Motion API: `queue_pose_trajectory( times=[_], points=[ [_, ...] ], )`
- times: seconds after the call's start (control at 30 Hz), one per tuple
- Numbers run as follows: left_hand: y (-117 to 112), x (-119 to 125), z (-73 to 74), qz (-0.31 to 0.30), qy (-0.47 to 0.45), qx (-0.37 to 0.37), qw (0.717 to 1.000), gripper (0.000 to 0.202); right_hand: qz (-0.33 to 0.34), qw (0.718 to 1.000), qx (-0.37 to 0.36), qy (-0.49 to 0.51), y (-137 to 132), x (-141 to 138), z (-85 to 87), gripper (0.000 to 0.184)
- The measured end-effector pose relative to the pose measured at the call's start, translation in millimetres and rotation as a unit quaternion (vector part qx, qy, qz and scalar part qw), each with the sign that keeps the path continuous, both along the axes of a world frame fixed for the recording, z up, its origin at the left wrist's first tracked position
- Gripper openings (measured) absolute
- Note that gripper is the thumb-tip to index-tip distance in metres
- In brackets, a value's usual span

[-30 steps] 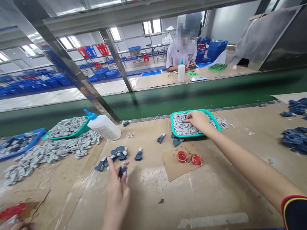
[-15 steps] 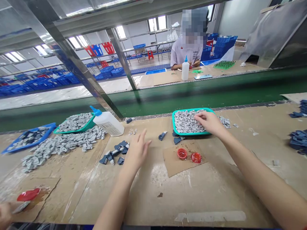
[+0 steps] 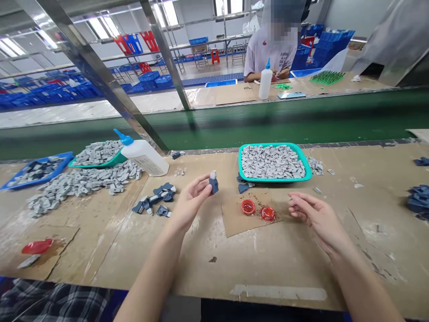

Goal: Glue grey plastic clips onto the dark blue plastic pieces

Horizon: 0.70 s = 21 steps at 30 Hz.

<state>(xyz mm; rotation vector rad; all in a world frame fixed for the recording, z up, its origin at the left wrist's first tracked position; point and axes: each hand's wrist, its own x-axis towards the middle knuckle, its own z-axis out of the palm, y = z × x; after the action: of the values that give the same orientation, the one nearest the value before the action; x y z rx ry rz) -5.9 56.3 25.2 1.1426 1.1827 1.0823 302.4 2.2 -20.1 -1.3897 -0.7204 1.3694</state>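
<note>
Left hand (image 3: 192, 201) pinches a navy plastic piece (image 3: 213, 185), grey tip (image 3: 213, 175) up; past two red cups (image 3: 248, 207), right hand (image 3: 315, 214) pinches a tiny grey part (image 3: 292, 201), both above the scuffed brown bench (image 3: 261, 264); green belt (image 3: 214, 129) and co-worker (image 3: 271, 56) behind!

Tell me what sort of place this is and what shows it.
Most likely a factory assembly shop: a green belt, probably a conveyor, runs beyond a tray heaped with small grey parts, and blue crates stand stacked in the background.
</note>
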Motion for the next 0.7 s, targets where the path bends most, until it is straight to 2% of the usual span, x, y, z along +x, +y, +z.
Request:
queue_pose_trajectory(
  times=[0.07, 0.17, 0.27, 0.37, 0.47, 0.7],
  points=[
    [-16, 0, 3.7, 0.031, -0.117, -0.051, 0.991, 0.044, -0.002, 0.999, 0.009, -0.033, -2, -4, -0.1, 0.036],
    [-31, 2, 2.4, 0.075, -0.212, -0.090, 0.970, 0.039, 0.037, 0.995, 0.022, -0.086, -6, -9, 4.5, 0.039],
    [-41, 3, -2.3, 0.114, -0.296, -0.113, 0.942, 0.034, 0.037, 0.999, 0.022, -0.028, -9, -13, 6.4, 0.049],
    [-53, -4, -6.2, 0.145, -0.375, -0.128, 0.906, 0.032, -0.036, 0.998, -0.004, 0.056, -9, -13, 1.7, 0.052],
    [-65, -14, -8.9, 0.174, -0.408, -0.136, 0.886, 0.041, -0.075, 0.995, -0.022, 0.055, -10, -13, -3.5, 0.041],
    [-70, -20, -11.6, 0.214, -0.365, -0.135, 0.896, 0.038, 0.003, 0.995, 0.001, -0.097, -15, -27, -0.3, 0.037]
  ],
)
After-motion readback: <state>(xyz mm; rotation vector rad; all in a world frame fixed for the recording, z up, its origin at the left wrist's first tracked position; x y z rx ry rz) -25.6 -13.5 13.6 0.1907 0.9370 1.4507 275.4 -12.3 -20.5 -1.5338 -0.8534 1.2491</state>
